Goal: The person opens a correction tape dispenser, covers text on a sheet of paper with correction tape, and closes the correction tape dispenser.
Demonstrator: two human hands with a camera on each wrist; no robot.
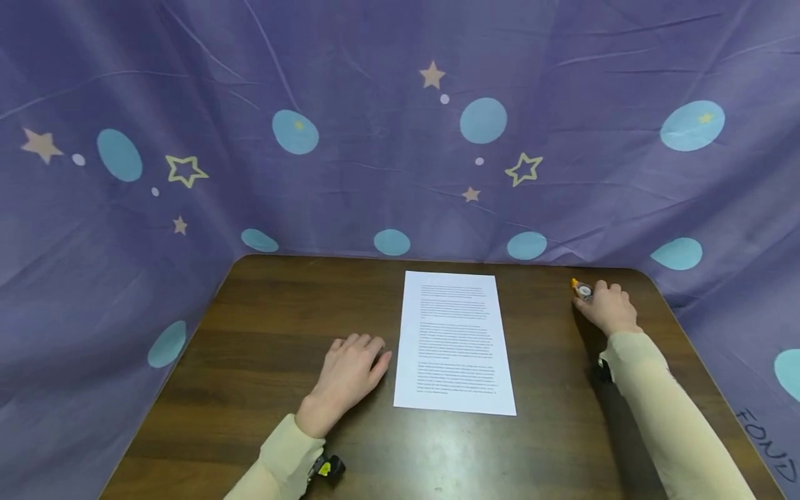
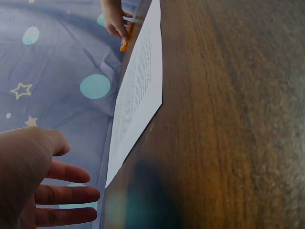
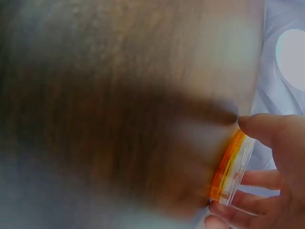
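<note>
Orange-edged dial (image 3: 231, 168) in right grip (image 1: 607, 307), arm (image 1: 678, 413) outstretched

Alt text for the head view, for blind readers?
A right hand holds what looks like an orange-tipped correction tape at the far right of a brown table. The left hand is beside a printed sheet; a purple curtain hangs behind.

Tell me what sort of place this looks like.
Probably a makeshift recording booth: purple patterned cloth lines the back and both sides of a wood-grain table, and a small black device sits at the person's left wrist.
</note>
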